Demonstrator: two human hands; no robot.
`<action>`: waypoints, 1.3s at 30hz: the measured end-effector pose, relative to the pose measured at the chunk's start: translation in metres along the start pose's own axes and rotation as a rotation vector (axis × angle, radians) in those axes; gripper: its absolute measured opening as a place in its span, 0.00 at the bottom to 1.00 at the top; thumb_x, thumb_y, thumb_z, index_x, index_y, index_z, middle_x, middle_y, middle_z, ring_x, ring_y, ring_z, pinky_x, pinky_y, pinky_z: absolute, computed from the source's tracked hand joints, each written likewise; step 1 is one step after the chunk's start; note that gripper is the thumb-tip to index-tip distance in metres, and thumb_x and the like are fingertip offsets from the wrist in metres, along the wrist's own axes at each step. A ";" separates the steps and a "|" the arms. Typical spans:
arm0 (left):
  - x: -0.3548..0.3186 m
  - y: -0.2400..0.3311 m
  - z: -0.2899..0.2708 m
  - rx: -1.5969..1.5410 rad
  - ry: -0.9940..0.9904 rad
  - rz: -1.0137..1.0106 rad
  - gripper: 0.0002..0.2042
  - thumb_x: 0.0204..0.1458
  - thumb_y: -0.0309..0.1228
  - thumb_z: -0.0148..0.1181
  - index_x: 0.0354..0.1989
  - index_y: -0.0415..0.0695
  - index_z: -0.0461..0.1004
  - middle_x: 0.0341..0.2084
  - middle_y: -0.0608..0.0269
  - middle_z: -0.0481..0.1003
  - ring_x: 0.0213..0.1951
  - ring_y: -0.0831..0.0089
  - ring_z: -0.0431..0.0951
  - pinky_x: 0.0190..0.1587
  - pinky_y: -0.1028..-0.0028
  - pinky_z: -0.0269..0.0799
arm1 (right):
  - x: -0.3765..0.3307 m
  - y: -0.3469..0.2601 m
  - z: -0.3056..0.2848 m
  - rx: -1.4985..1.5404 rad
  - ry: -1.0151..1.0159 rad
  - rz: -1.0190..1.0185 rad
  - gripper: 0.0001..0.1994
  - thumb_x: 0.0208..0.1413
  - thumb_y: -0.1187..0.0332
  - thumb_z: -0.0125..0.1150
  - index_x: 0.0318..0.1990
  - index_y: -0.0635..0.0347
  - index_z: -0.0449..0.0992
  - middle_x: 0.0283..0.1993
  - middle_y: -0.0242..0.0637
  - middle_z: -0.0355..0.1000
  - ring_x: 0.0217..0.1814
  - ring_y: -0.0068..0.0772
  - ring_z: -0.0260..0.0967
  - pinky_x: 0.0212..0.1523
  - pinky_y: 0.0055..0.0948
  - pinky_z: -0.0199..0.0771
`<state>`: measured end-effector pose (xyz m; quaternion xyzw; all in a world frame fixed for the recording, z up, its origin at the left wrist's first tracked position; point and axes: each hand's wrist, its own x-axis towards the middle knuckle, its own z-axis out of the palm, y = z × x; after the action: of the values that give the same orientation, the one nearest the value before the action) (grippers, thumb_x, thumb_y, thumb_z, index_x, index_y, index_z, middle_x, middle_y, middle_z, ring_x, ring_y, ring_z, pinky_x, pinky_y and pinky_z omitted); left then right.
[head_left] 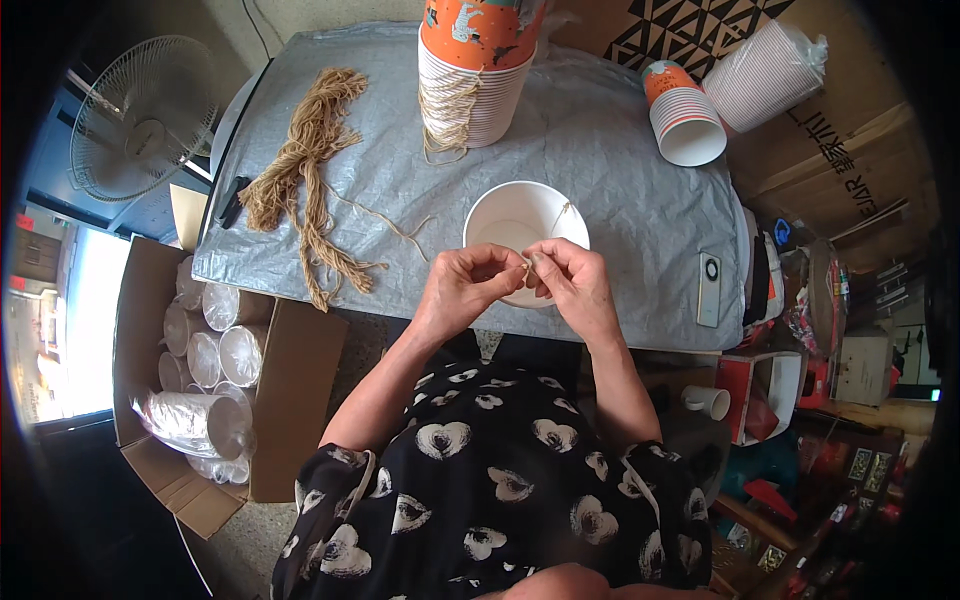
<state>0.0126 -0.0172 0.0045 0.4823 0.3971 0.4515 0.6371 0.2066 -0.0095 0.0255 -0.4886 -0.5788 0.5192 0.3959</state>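
Observation:
A large white paper bucket stands on the table right in front of me, its open mouth facing up. A short bit of twine shows at the right side of its rim. Over the bucket's near edge, my left hand and my right hand meet with fingertips pinched together. Between them is a small end of tan twine, mostly hidden by the fingers. Left of the bucket lies a loose bundle of twine with one strand trailing toward it.
Behind stands a tall stack of paper buckets with twine draped over its side. More stacked cups lie at the back right, near a phone. A carton of wrapped cups sits left, below a fan.

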 end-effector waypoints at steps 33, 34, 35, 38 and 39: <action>0.002 -0.001 0.000 -0.174 0.023 -0.059 0.05 0.58 0.24 0.67 0.38 0.38 0.77 0.32 0.63 0.82 0.35 0.77 0.82 0.38 0.78 0.77 | -0.001 0.002 -0.016 0.268 -0.172 0.079 0.06 0.67 0.69 0.58 0.43 0.63 0.75 0.27 0.30 0.74 0.25 0.13 0.67 0.26 0.16 0.69; 0.002 0.000 0.000 -0.169 0.018 -0.059 0.05 0.58 0.24 0.67 0.38 0.38 0.77 0.32 0.63 0.82 0.34 0.77 0.82 0.38 0.78 0.77 | -0.001 0.001 -0.018 0.254 -0.158 0.073 0.08 0.67 0.68 0.59 0.44 0.64 0.76 0.27 0.30 0.74 0.25 0.14 0.67 0.26 0.16 0.69; 0.002 0.000 0.000 -0.163 0.013 -0.059 0.05 0.58 0.24 0.67 0.38 0.38 0.77 0.32 0.63 0.82 0.34 0.78 0.82 0.37 0.78 0.77 | -0.002 0.000 -0.019 0.240 -0.145 0.068 0.10 0.67 0.66 0.60 0.46 0.65 0.77 0.27 0.31 0.74 0.25 0.15 0.67 0.26 0.16 0.69; 0.003 0.000 0.000 -0.152 0.006 -0.052 0.05 0.58 0.24 0.67 0.38 0.39 0.77 0.31 0.64 0.81 0.33 0.78 0.81 0.37 0.78 0.77 | -0.002 -0.002 -0.017 0.199 -0.171 0.027 0.11 0.68 0.66 0.61 0.49 0.65 0.77 0.27 0.29 0.75 0.26 0.13 0.68 0.26 0.16 0.69; 0.003 0.000 0.001 -0.151 0.005 -0.052 0.05 0.58 0.24 0.67 0.38 0.39 0.77 0.31 0.64 0.81 0.33 0.78 0.81 0.37 0.78 0.77 | -0.002 -0.002 -0.016 0.199 -0.170 0.026 0.11 0.68 0.66 0.61 0.49 0.65 0.77 0.27 0.29 0.75 0.26 0.13 0.68 0.26 0.16 0.69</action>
<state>0.0141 -0.0147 0.0046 0.4211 0.3758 0.4648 0.6823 0.2218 -0.0080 0.0303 -0.4086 -0.5497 0.6185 0.3851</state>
